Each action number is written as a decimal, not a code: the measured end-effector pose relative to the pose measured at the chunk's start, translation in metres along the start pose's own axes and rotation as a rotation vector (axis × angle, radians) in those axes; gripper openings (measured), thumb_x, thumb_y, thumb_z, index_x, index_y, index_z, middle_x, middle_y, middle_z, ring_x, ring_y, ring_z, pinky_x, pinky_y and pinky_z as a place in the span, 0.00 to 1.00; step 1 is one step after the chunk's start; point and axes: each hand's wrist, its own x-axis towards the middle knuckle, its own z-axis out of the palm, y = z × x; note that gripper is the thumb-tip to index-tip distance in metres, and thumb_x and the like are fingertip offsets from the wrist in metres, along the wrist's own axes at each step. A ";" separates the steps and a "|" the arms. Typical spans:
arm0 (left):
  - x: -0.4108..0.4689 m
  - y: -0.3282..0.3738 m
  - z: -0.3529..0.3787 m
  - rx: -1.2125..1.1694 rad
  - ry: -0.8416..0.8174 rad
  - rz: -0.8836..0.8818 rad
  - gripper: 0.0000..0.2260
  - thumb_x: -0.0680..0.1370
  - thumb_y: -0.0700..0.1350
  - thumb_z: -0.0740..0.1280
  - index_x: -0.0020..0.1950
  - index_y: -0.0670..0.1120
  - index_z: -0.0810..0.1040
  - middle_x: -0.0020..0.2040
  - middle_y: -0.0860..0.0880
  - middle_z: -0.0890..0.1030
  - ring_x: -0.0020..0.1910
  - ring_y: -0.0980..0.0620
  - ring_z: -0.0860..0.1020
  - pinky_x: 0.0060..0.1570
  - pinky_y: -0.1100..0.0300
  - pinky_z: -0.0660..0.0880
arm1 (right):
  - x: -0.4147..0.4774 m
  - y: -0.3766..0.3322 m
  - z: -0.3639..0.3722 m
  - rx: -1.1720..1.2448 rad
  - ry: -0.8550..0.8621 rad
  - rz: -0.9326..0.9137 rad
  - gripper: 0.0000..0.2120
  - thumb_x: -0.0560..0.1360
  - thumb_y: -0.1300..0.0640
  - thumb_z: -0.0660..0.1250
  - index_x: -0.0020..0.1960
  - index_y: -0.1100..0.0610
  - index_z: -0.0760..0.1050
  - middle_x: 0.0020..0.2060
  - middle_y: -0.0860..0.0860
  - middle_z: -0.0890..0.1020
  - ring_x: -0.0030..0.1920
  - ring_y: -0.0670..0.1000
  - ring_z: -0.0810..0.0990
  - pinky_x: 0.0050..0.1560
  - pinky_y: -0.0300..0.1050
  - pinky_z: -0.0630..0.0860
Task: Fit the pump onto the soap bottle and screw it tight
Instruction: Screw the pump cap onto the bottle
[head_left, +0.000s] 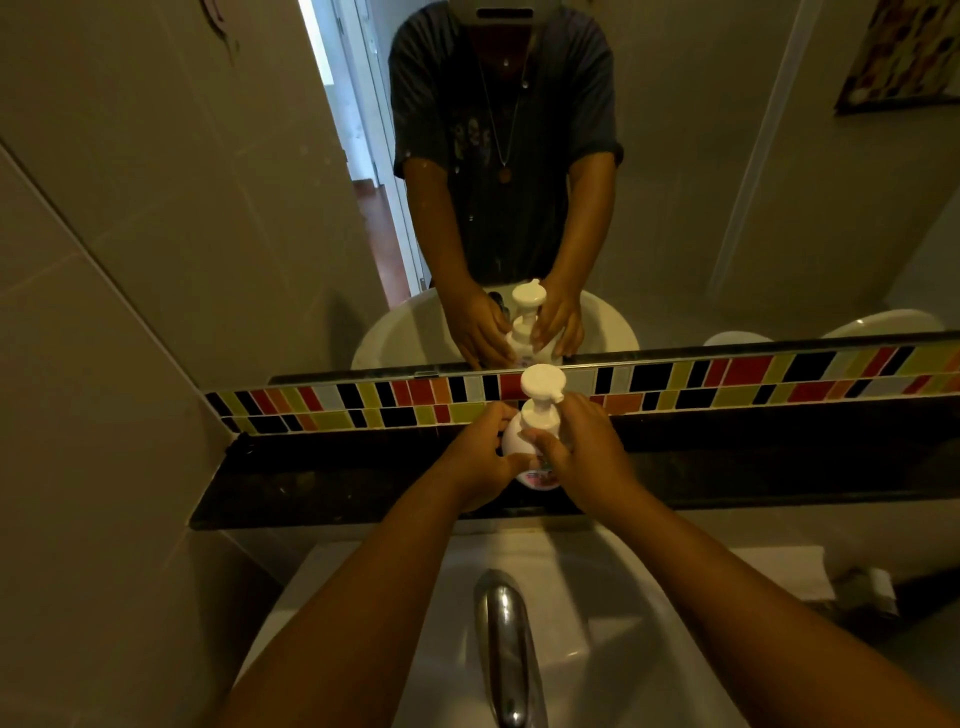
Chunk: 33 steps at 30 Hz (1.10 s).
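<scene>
Head view: pump seated on bottle, tightening apparently under way.
Near, tap (506, 649) over sink (597, 597). Beyond, on the dark shelf (322, 483), left hand (480, 462) clamped on the soap bottle (514, 441); right hand (584, 457) closed around its front below the pump (540, 395). Thread tightness not visible; final turns likely remain. Mirror (727, 208) behind.

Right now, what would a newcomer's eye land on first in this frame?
Both hands, left hand and right hand, clasp a white plastic soap bottle with its white pump on top, standing on the dark stone ledge. Behind runs a multicoloured mosaic tile strip, below a large mirror.
</scene>
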 end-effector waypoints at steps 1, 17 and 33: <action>0.000 0.000 0.000 0.001 -0.004 0.000 0.22 0.72 0.41 0.74 0.62 0.49 0.70 0.62 0.46 0.76 0.61 0.45 0.76 0.60 0.43 0.76 | 0.000 0.000 0.002 -0.021 0.029 -0.012 0.22 0.71 0.48 0.70 0.62 0.54 0.70 0.60 0.56 0.76 0.62 0.56 0.74 0.63 0.53 0.71; 0.005 -0.001 -0.002 0.051 -0.026 -0.008 0.21 0.73 0.42 0.72 0.63 0.50 0.69 0.63 0.46 0.76 0.61 0.46 0.76 0.60 0.43 0.76 | 0.000 -0.007 -0.003 0.220 -0.087 -0.024 0.19 0.74 0.57 0.68 0.63 0.57 0.69 0.59 0.54 0.76 0.54 0.48 0.73 0.40 0.32 0.69; 0.006 -0.001 -0.007 -0.012 -0.051 -0.021 0.21 0.74 0.40 0.72 0.63 0.49 0.69 0.64 0.46 0.75 0.62 0.46 0.76 0.60 0.47 0.76 | 0.009 -0.009 -0.019 0.233 -0.266 -0.010 0.25 0.74 0.56 0.68 0.68 0.49 0.66 0.63 0.52 0.74 0.59 0.49 0.71 0.54 0.46 0.70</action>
